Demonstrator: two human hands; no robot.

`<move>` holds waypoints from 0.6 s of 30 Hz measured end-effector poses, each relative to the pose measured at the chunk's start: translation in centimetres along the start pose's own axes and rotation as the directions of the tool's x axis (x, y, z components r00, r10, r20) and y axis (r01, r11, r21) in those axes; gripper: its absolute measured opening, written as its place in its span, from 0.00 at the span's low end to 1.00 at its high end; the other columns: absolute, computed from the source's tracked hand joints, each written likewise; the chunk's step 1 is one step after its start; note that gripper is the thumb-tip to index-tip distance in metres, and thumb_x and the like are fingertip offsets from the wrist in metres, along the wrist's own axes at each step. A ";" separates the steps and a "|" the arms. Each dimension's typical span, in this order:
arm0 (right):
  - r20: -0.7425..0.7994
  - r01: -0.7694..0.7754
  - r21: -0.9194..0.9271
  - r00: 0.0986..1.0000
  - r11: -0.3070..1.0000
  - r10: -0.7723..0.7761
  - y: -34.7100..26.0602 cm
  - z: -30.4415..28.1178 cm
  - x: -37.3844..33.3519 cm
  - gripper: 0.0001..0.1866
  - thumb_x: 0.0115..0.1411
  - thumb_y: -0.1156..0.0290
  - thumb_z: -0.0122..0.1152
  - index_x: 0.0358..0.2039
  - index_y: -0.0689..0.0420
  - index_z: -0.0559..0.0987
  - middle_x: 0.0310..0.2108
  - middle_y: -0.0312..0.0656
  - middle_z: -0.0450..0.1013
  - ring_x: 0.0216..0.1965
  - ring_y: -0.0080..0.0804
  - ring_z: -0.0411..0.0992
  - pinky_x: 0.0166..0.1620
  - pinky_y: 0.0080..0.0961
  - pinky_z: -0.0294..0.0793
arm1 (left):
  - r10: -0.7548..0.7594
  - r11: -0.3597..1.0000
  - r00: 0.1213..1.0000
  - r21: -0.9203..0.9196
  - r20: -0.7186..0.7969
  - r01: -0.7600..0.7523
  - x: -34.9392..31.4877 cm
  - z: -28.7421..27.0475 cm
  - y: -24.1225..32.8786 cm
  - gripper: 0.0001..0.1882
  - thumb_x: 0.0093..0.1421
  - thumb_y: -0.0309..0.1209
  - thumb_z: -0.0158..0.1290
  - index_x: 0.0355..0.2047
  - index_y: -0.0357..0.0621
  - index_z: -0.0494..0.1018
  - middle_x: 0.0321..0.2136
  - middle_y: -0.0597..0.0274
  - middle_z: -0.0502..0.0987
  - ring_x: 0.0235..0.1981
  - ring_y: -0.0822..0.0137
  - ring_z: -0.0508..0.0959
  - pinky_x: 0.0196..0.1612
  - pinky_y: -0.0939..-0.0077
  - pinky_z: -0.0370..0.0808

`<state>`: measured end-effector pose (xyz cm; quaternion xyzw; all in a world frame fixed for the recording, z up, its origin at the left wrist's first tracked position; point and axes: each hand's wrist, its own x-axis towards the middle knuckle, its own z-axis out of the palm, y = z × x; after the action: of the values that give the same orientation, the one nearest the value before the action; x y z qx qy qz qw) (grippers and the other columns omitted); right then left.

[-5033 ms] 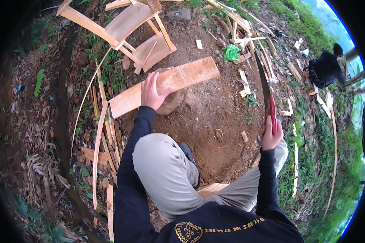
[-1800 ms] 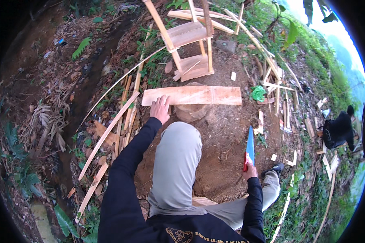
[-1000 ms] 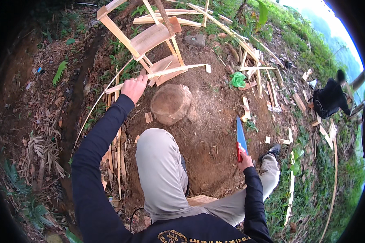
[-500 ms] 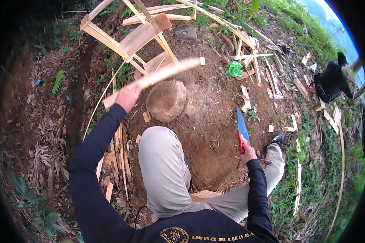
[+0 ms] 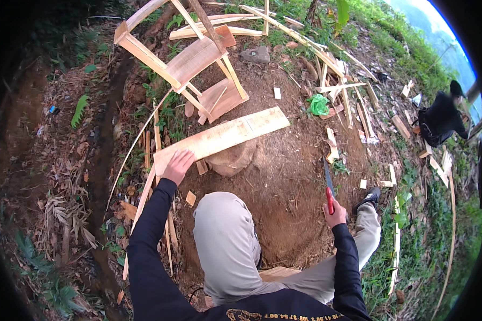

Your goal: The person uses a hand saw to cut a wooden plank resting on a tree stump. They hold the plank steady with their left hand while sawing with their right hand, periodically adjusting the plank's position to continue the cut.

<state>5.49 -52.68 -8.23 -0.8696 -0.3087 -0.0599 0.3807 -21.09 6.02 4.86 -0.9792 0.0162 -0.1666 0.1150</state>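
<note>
A pale wooden board (image 5: 219, 134) lies across the top of the round stump (image 5: 233, 160), its left part reaching out past the stump. My left hand (image 5: 179, 165) holds the board near its left end, fingers over the upper face; the thumb is hidden. Toward the board's right end, a short line or mark crosses the wood. On the right, apart from the board, my right hand (image 5: 336, 214) grips the red handle of a handsaw (image 5: 330, 195). The saw's blade points away from me and appears nearly edge-on.
Beyond the board stands a wooden frame with shelf-like panels (image 5: 195, 59). Wood strips (image 5: 340, 85), a green plastic bag (image 5: 318, 105) and small offcuts (image 5: 363, 184) lie on the dirt slope. Another person (image 5: 442, 119) in dark clothes is at the far right.
The board has come down onto the stump, turning its broad face upward. My left hand moved with it, nearer to me. The saw has turned so its blade shows thinner.
</note>
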 end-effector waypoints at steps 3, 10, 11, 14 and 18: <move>0.022 -0.272 -0.020 0.962 0.962 0.273 -0.4 -0.2 -0.5 0.14 0.59 0.63 0.70 0.29 0.58 0.74 0.20 0.50 0.71 0.22 0.50 0.73 0.29 0.40 0.72 | -0.091 0.996 0.989 -0.009 0.116 0.093 -0.6 2.0 0.4 0.28 0.54 0.20 0.54 0.58 0.48 0.71 0.63 0.58 0.67 0.68 0.57 0.63 0.69 0.46 0.58; -0.224 -0.428 0.285 0.840 0.858 0.493 2.9 -0.2 -2.2 0.14 0.64 0.65 0.66 0.24 0.57 0.75 0.15 0.31 0.64 0.17 0.19 0.62 0.22 0.22 0.59 | -0.211 0.902 0.915 -0.292 0.343 0.317 4.2 1.9 1.5 0.54 0.45 0.41 0.68 0.70 0.54 0.51 0.72 0.50 0.47 0.73 0.49 0.50 0.69 0.30 0.46; -0.214 -0.453 0.416 0.793 0.788 0.570 4.3 -0.7 -2.4 0.14 0.65 0.66 0.66 0.24 0.56 0.75 0.16 0.28 0.65 0.17 0.16 0.62 0.22 0.19 0.59 | -0.225 0.875 0.918 -0.346 0.326 0.338 5.5 2.1 1.8 0.57 0.45 0.45 0.69 0.72 0.55 0.49 0.73 0.50 0.46 0.74 0.49 0.49 0.69 0.29 0.45; -0.202 -0.395 0.681 0.707 0.616 0.677 0.4 0.4 -2.0 0.12 0.66 0.67 0.63 0.25 0.54 0.75 0.15 0.26 0.64 0.12 0.14 0.59 0.16 0.16 0.55 | -0.335 0.861 0.882 -0.272 0.331 0.429 6.9 2.1 0.8 0.65 0.45 0.61 0.66 0.73 0.50 0.43 0.73 0.50 0.45 0.74 0.50 0.47 0.69 0.28 0.44; -0.144 -0.370 0.784 0.672 0.498 0.727 -5.8 -0.6 -0.7 0.13 0.68 0.67 0.61 0.25 0.55 0.73 0.13 0.28 0.63 0.10 0.14 0.58 0.14 0.17 0.56 | -0.334 0.880 0.906 -0.258 0.261 0.399 9.0 3.5 0.9 0.64 0.45 0.65 0.65 0.72 0.45 0.48 0.72 0.50 0.49 0.73 0.51 0.50 0.69 0.28 0.44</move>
<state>1.59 -50.46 -4.39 -0.6680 0.0965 -0.0132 0.7378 -11.42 5.32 4.32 -0.9821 -0.1567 -0.0774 -0.0706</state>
